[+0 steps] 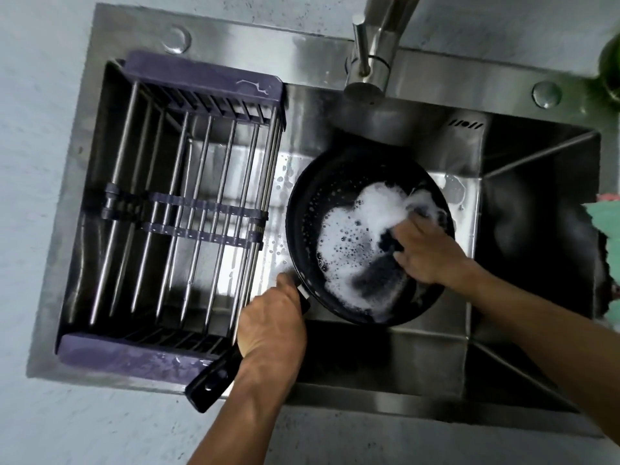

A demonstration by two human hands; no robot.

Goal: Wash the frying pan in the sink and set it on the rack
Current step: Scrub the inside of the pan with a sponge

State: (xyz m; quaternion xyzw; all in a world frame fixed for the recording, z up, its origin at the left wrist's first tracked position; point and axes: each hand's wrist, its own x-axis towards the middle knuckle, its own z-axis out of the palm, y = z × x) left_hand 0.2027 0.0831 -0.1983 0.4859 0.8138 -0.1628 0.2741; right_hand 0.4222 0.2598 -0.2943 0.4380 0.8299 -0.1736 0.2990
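Note:
A black frying pan [312, 209] is held tilted over the steel sink [385, 350], its inside covered with white foam [355, 229]. My left hand [271, 323] grips the pan's black handle [214, 380], which sticks out over the sink's front edge. My right hand [426, 253] presses a dark sponge [389, 243] against the pan's inner right side; the sponge is partly hidden by foam and fingers. An empty metal dish rack [188, 203] with purple ends spans the left half of the sink.
The steel faucet [369, 58] rises behind the sink, its spout above the pan; no water stream shows. A green cloth [604, 216] lies at the right edge. Grey countertop surrounds the sink.

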